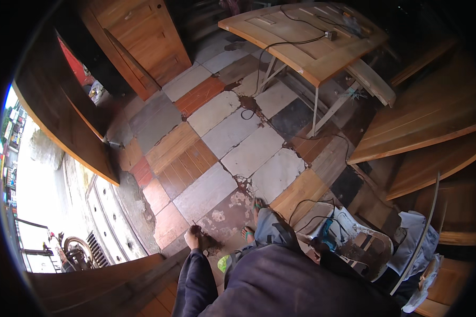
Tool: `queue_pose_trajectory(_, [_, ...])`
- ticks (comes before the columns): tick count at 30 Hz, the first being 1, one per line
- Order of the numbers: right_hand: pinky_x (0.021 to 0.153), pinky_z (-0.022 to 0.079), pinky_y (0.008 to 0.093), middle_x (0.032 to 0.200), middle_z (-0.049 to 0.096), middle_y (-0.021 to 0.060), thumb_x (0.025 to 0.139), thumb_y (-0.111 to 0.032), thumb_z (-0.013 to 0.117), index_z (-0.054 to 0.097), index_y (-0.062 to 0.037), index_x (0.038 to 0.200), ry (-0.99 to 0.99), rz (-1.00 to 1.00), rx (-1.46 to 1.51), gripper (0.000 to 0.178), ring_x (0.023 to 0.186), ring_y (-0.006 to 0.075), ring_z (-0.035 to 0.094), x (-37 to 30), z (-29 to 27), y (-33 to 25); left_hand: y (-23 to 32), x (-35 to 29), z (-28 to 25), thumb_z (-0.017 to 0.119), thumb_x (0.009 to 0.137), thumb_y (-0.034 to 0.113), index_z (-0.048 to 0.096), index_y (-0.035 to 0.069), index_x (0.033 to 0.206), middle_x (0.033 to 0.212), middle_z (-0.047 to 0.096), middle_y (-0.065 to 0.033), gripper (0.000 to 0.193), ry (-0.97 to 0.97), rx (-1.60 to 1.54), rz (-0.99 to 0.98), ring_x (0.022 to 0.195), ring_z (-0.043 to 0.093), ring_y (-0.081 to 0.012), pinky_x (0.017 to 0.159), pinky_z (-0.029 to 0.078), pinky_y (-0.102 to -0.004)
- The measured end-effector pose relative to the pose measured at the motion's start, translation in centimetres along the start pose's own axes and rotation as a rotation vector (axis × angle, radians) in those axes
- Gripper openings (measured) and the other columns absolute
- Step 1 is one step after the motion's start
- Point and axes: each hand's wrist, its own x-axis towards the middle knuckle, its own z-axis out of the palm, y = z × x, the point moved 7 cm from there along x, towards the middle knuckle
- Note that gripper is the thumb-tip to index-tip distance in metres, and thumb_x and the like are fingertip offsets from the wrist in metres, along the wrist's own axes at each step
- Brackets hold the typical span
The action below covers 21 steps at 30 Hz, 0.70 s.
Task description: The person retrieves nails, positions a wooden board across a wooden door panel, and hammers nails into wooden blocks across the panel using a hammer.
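Observation:
My left hand [194, 238] hangs over the worn floor beside my legs, its fingers curled closed. Whatever they may hold is too small to make out. My right hand [316, 248] is low beside my right thigh, partly in shadow, and its fingers do not show clearly. Closest to it is a white plastic chair [378, 244], with a teal tool [329, 231] and dark cable lying on the seat. I cannot tell whether that hand touches the tool.
A wooden door panel [322, 55] lies on a trestle ahead, with cables and a power socket [330, 35] on top. More wooden panels [418, 140] stand at the right and left. A cable crosses the patchwork tile floor [254, 148]. A motorbike [79, 251] is outside, left.

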Motion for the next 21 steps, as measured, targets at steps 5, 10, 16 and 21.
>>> queue_pose_trajectory(5, [0.056, 0.058, 0.0437, 0.08, 0.067, 0.0129, 0.104, -0.038, 0.061, 0.071, -0.0112, 0.101, 0.015, -0.059, -0.184, 0.029, 0.069, 0.0294, 0.069, 11.8, 4.1, -1.1, 1.7, 16.2, 8.1, 0.062, 0.101, 0.037, 0.075, 0.011, 0.085, 0.077, 0.072, -0.0181, 0.034, -0.209, 0.184, 0.177, 0.073, 0.072, -0.041, 0.065, 0.053, -0.053])
queue_pose_trajectory(10, [0.053, 0.054, 0.0417, 0.075, 0.065, 0.0103, 0.104, -0.047, 0.064, 0.068, -0.0063, 0.1, -0.003, -0.132, -0.216, 0.041, 0.061, 0.0227, 0.065, 17.4, 2.0, -21.8, 1.5, 18.3, 9.5, 0.067, 0.097, 0.028, 0.08, 0.006, 0.096, 0.08, 0.078, -0.0149, 0.026, -0.225, 0.095, -0.119, 0.074, 0.077, -0.0286, 0.067, 0.058, -0.0424])
queue_pose_trajectory(16, [0.048, 0.048, 0.0363, 0.067, 0.059, 0.0034, 0.105, -0.045, 0.067, 0.062, -0.0064, 0.093, 0.089, -0.412, 0.247, 0.04, 0.053, 0.0157, 0.06, 16.2, -3.4, -52.6, 4.9, 26.4, 11.2, 0.067, 0.095, 0.02, 0.075, 0.004, 0.091, 0.074, 0.073, -0.0085, 0.019, -0.109, -0.056, -0.333, 0.068, 0.071, -0.0184, 0.063, 0.055, -0.0364])
queue_pose_trajectory(21, [0.048, 0.045, 0.0324, 0.065, 0.058, 0.0026, 0.107, -0.038, 0.068, 0.062, -0.0058, 0.096, 0.033, -0.666, 0.463, 0.035, 0.052, 0.0122, 0.058, 10.7, -8.1, -76.2, 6.1, 41.0, 13.1, 0.063, 0.101, 0.017, 0.071, 0.002, 0.102, 0.077, 0.066, -0.0051, 0.017, -0.04, -0.418, -0.317, 0.066, 0.062, -0.0149, 0.06, 0.049, -0.0309])
